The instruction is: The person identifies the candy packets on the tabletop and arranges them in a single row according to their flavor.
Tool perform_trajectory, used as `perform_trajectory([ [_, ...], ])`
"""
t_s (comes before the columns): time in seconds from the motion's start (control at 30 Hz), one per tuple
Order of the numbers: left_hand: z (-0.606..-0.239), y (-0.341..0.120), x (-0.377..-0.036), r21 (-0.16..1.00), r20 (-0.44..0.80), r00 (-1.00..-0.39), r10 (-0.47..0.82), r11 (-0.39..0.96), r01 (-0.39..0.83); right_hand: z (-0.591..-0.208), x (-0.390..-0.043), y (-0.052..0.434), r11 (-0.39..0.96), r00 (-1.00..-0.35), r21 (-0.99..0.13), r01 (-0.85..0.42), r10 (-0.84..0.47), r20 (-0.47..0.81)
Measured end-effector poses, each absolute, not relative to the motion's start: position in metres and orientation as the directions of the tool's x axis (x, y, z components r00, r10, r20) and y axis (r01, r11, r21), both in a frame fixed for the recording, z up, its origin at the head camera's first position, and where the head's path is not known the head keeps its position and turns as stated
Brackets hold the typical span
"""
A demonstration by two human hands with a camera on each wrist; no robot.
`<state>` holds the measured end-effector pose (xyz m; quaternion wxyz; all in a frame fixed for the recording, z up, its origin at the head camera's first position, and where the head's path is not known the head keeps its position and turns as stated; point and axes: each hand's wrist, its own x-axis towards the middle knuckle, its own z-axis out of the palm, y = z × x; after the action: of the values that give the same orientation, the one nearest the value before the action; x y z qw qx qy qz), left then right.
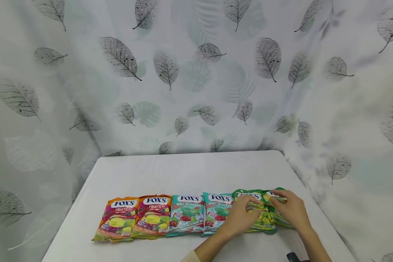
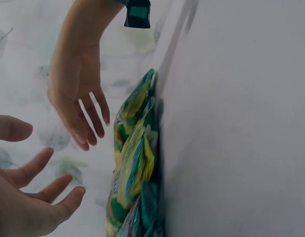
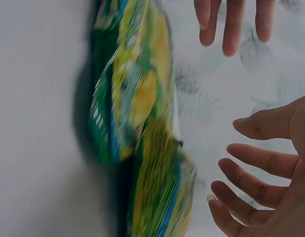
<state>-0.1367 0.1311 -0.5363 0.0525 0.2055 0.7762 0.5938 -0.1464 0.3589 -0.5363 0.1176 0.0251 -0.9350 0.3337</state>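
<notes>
My left hand point(image 1: 241, 217) hovers over the left one of two green and yellow FOX'S candy bags point(image 1: 263, 221), its fingers spread and relaxed. In the left wrist view that same left hand point(image 2: 28, 197) has nothing between its fingers, and a gap parts it from the bags. Above the far right green candy bag point(image 1: 278, 214) is my right hand point(image 1: 292, 209), its fingers loosely bent. The right wrist view shows the right hand point(image 3: 266, 182) apart from the shiny green and yellow wrapping point(image 3: 142, 94). Both hands partly hide the two green bags in the head view.
Two teal mint blossom candy bags point(image 1: 186, 214) and two red and yellow fruits candy bags point(image 1: 152, 216) continue the row leftward. All lie on a white table point(image 1: 183, 171). A leaf-patterned curtain point(image 1: 196, 83) surrounds the table's back and sides. A dark object point(image 1: 293, 257) shows near the right forearm.
</notes>
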Motion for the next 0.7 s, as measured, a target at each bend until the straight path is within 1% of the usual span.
perform_trajectory([
  [0.1, -0.533, 0.121, -0.139, 0.938, 0.158, -0.916, 0.37, 0.234, 0.256, -0.529, -0.148, 0.344, 0.761, -0.967, -0.628, -0.162, 0.007, 0.256],
  [0.33, -0.53, 0.09, -0.144, 0.923, 0.163, -0.931, 0.327, 0.283, 0.261, -0.521, -0.155, 0.311, 0.758, -0.929, -0.587, -0.284, -0.067, 0.363],
  [0.53, -0.526, 0.062, -0.148, 0.904, 0.196, -0.941, 0.276, 0.321, 0.282, -0.516, -0.165, 0.285, 0.731, -0.92, -0.598, -0.33, -0.107, 0.377],
  [0.7, -0.529, 0.034, -0.149, 0.883, 0.198, -0.951, 0.238, 0.377, 0.278, -0.518, -0.17, 0.262, 0.697, -0.902, -0.6, -0.392, -0.161, 0.401],
])
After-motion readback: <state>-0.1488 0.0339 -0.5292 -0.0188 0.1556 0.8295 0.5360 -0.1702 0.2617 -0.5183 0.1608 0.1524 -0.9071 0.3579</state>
